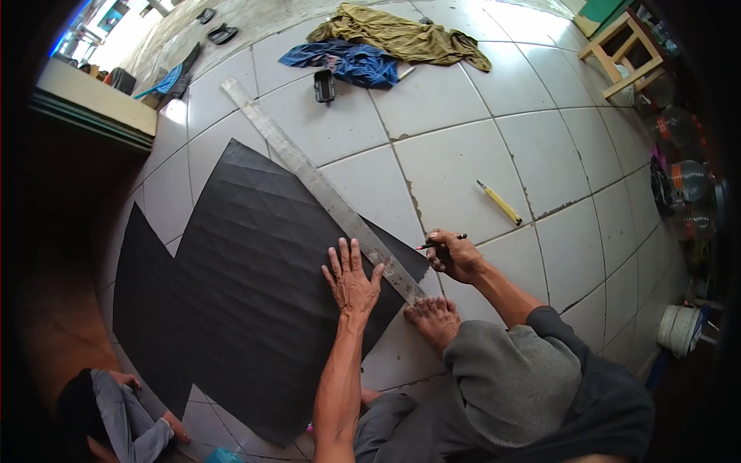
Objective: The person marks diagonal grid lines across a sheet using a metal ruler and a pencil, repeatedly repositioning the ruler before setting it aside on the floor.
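My left hand [353, 285] lies flat with fingers spread on a large black quilted-looking sheet [255, 293], its thumb and fingertips against a long metal ruler [309, 176]. The ruler runs diagonally across the sheet, and its far end extends over the floor tiles. My right hand [457, 256] is closed around a slim dark pen [441, 243] with a pinkish tip. That tip points left, near the sheet's right corner; I cannot tell whether it touches anything. My bare foot [434, 318] is at the ruler's near end.
A yellow cutter knife [500, 204] lies on the tiles to the right. Farther off are a black case [324, 86], blue cloth [347, 63] and olive cloth [401, 35]. A wooden stool [627, 54] stands at upper right. Another person [127, 413] sits at lower left.
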`<state>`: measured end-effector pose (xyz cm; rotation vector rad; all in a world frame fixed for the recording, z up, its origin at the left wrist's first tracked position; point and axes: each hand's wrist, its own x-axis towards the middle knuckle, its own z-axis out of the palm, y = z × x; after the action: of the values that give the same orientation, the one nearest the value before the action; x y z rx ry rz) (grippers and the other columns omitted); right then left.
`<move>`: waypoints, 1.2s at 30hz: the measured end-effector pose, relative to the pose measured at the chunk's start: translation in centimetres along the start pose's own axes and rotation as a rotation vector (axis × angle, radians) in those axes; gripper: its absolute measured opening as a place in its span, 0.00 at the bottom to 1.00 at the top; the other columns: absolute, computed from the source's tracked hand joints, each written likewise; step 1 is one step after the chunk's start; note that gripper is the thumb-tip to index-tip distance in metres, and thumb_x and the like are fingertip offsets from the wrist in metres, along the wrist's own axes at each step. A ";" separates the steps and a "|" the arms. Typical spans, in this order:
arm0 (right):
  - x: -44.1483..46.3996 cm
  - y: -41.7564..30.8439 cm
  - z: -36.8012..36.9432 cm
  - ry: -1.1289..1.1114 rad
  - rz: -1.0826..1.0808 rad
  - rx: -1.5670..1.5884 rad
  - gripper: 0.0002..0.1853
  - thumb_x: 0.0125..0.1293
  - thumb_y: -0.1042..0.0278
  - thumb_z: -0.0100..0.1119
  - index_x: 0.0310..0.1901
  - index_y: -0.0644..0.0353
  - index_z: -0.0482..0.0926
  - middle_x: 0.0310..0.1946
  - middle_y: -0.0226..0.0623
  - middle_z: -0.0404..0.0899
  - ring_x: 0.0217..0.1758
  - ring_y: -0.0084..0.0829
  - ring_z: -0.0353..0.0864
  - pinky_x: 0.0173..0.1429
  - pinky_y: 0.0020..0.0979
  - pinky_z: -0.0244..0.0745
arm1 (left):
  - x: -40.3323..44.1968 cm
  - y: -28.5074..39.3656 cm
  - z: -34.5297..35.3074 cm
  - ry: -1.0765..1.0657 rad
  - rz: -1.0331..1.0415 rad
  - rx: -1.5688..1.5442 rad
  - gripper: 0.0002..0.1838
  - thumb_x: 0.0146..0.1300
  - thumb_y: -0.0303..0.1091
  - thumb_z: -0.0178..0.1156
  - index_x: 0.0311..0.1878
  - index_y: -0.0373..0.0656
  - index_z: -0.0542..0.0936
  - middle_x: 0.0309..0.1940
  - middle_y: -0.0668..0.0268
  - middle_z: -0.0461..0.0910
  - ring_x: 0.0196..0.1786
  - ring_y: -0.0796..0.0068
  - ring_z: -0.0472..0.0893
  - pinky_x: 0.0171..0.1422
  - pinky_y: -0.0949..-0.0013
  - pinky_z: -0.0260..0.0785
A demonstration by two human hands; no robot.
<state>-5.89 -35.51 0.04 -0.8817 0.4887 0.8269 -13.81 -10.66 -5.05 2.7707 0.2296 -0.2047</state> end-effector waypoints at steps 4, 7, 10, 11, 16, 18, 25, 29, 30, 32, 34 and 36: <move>1.6 1.9 1.4 0.131 -0.351 -0.830 0.16 0.76 0.57 0.58 0.50 0.63 0.81 0.37 0.42 0.87 0.37 0.31 0.86 0.42 0.32 0.81 | -0.9 -1.7 0.2 0.074 0.052 -0.013 0.40 0.73 0.60 0.55 0.82 0.51 0.60 0.83 0.57 0.55 0.84 0.47 0.51 0.84 0.36 0.40; 3.0 4.9 2.3 0.132 -0.708 -1.331 0.21 0.71 0.58 0.64 0.58 0.64 0.77 0.44 0.50 0.84 0.48 0.50 0.84 0.54 0.41 0.79 | -2.2 -3.8 -0.4 0.209 -0.118 -0.082 0.34 0.76 0.51 0.52 0.80 0.47 0.63 0.82 0.54 0.57 0.83 0.46 0.55 0.83 0.37 0.43; 2.9 7.4 5.8 0.205 -0.727 -1.533 0.28 0.66 0.60 0.68 0.63 0.66 0.72 0.52 0.53 0.79 0.56 0.54 0.79 0.61 0.44 0.75 | -4.0 -6.6 -0.2 0.268 -0.321 0.035 0.33 0.77 0.49 0.50 0.80 0.46 0.62 0.82 0.55 0.57 0.83 0.47 0.54 0.83 0.37 0.43; 2.6 8.0 6.7 0.274 -0.708 -1.637 0.32 0.64 0.61 0.69 0.65 0.67 0.69 0.56 0.55 0.76 0.60 0.55 0.76 0.65 0.46 0.72 | -4.5 -7.3 0.4 0.301 -0.260 0.073 0.32 0.77 0.47 0.49 0.80 0.46 0.63 0.82 0.56 0.57 0.84 0.49 0.54 0.84 0.38 0.42; 4.3 7.9 8.1 0.395 -0.584 -1.497 0.33 0.62 0.60 0.70 0.64 0.69 0.68 0.59 0.58 0.74 0.63 0.56 0.74 0.68 0.47 0.69 | -4.6 -7.0 1.1 0.380 -0.282 0.137 0.32 0.77 0.44 0.48 0.81 0.48 0.62 0.84 0.60 0.54 0.85 0.52 0.52 0.84 0.37 0.39; 5.2 6.9 8.4 0.425 -0.315 -1.360 0.33 0.61 0.60 0.69 0.63 0.69 0.70 0.57 0.58 0.76 0.63 0.55 0.75 0.67 0.46 0.71 | -4.6 -6.8 1.2 0.350 -0.267 0.107 0.32 0.76 0.44 0.48 0.81 0.48 0.62 0.84 0.60 0.54 0.85 0.53 0.51 0.85 0.38 0.38; 5.8 7.5 7.1 0.359 -0.362 -1.313 0.13 0.68 0.63 0.59 0.51 0.56 0.82 0.45 0.49 0.87 0.52 0.52 0.85 0.57 0.45 0.77 | -4.2 -7.1 0.5 0.348 -0.295 -0.055 0.33 0.76 0.46 0.50 0.80 0.48 0.61 0.83 0.57 0.55 0.84 0.50 0.53 0.83 0.35 0.41; 4.5 6.1 7.8 0.442 -0.356 -1.224 0.14 0.76 0.59 0.55 0.52 0.59 0.81 0.40 0.47 0.87 0.46 0.48 0.87 0.53 0.43 0.78 | -2.6 -8.4 0.1 0.648 -0.615 -0.074 0.34 0.75 0.46 0.51 0.80 0.47 0.59 0.82 0.49 0.53 0.83 0.40 0.51 0.82 0.36 0.42; 4.4 5.8 7.5 0.489 -0.333 -1.155 0.15 0.78 0.57 0.53 0.53 0.61 0.80 0.39 0.47 0.87 0.45 0.45 0.87 0.53 0.43 0.78 | -2.3 -8.3 0.0 0.648 -0.620 -0.080 0.34 0.75 0.46 0.51 0.80 0.47 0.59 0.82 0.49 0.53 0.83 0.40 0.51 0.82 0.36 0.42; 4.7 5.7 6.7 0.471 -0.344 -1.121 0.18 0.78 0.55 0.54 0.52 0.64 0.79 0.39 0.49 0.86 0.43 0.42 0.87 0.52 0.42 0.78 | -1.2 -8.6 -0.5 0.480 -0.897 -0.113 0.34 0.76 0.48 0.49 0.81 0.48 0.58 0.83 0.48 0.49 0.84 0.38 0.47 0.83 0.35 0.40; 4.2 5.8 7.4 0.436 -0.408 -1.063 0.19 0.77 0.53 0.56 0.53 0.64 0.79 0.40 0.51 0.86 0.43 0.43 0.86 0.52 0.42 0.78 | -1.1 -8.1 -0.5 0.423 -0.899 -0.030 0.34 0.77 0.49 0.48 0.81 0.49 0.58 0.84 0.47 0.47 0.85 0.38 0.45 0.83 0.35 0.38; 4.3 6.5 7.8 0.419 -0.490 -1.174 0.20 0.75 0.53 0.59 0.54 0.63 0.78 0.41 0.52 0.85 0.44 0.46 0.86 0.52 0.43 0.78 | -0.8 -7.7 -0.3 0.353 -0.890 0.046 0.34 0.77 0.50 0.47 0.82 0.49 0.58 0.84 0.46 0.45 0.85 0.38 0.43 0.84 0.34 0.36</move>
<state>-8.17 -24.84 -1.65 -2.1843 0.0752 0.4099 -16.00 -3.54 -7.22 2.5260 1.5442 0.0743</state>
